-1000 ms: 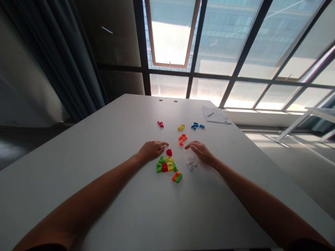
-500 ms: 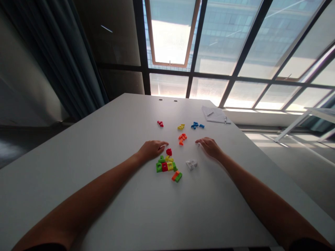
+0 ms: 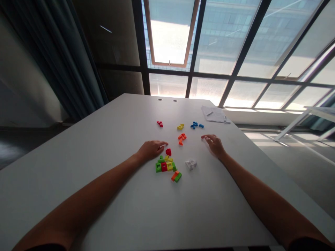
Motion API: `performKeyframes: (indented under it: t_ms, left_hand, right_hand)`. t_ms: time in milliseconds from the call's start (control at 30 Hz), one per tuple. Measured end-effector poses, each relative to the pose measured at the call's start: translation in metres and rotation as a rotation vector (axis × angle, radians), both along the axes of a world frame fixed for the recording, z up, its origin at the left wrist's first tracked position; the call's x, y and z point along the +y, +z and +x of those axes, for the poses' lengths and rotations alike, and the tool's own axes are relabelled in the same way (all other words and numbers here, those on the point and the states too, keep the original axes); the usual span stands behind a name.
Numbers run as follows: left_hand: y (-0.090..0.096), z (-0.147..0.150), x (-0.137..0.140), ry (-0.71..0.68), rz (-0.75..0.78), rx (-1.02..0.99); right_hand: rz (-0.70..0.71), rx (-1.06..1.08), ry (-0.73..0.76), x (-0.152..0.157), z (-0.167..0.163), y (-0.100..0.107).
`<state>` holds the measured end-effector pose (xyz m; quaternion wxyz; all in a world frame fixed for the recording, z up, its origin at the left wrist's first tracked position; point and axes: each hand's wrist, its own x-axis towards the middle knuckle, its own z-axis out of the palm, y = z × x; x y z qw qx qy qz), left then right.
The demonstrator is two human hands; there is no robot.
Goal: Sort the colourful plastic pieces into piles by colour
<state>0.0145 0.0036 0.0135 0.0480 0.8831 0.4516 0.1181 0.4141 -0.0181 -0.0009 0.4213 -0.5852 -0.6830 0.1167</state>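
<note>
My left hand (image 3: 152, 149) rests on the white table with its fingers stretched out, holding nothing. Just beside its fingers lies a red block (image 3: 168, 152). Below that, a cluster of green, red and yellow blocks (image 3: 164, 166) sits together, and an orange-and-green pair of blocks (image 3: 176, 176) lies nearer to me. My right hand (image 3: 214, 143) is open, its index finger pointing left and nothing in it. Left of it are orange blocks (image 3: 182, 138); blue blocks (image 3: 194, 125) lie beyond its fingertips. A heap of white blocks (image 3: 191, 164) lies below and left of it.
Farther back on the white table (image 3: 117, 132) are red blocks (image 3: 159, 123) and yellow blocks (image 3: 180, 127). Paper sheets (image 3: 214, 114) with a pen lie near the back right edge. Windows and a dark curtain (image 3: 62, 52) stand beyond the table.
My right hand has moved a little to the right, away from the orange blocks, and its fingers have spread. The left hand and the blocks stay in place.
</note>
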Motion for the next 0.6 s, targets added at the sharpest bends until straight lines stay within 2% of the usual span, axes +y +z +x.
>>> performKeyframes:
  t_ms: [67,133,200,300,467,600]
  left_hand:
    - [-0.001,0.000,0.000,0.002,0.008,0.003]
    - [0.000,-0.003,0.001,0.025,0.021,-0.001]
    - [0.005,-0.008,0.004,0.076,0.045,-0.007]
    - [0.015,-0.023,0.013,0.200,0.112,0.004]
    - [0.023,-0.056,0.030,0.480,0.214,0.059]
    - [0.012,-0.068,0.039,0.568,0.073,0.107]
  right_hand:
    - [-0.077,0.084,0.156,-0.008,-0.011,0.006]
    - [-0.214,0.111,0.343,-0.017,-0.025,0.015]
    - [-0.326,0.067,0.503,-0.025,-0.038,0.024]
    - [-0.410,-0.059,0.641,-0.035,-0.052,0.038]
    - [-0.553,-0.232,0.670,-0.036,-0.045,0.051]
    - [-0.600,-0.295,0.563,-0.025,-0.018,0.054]
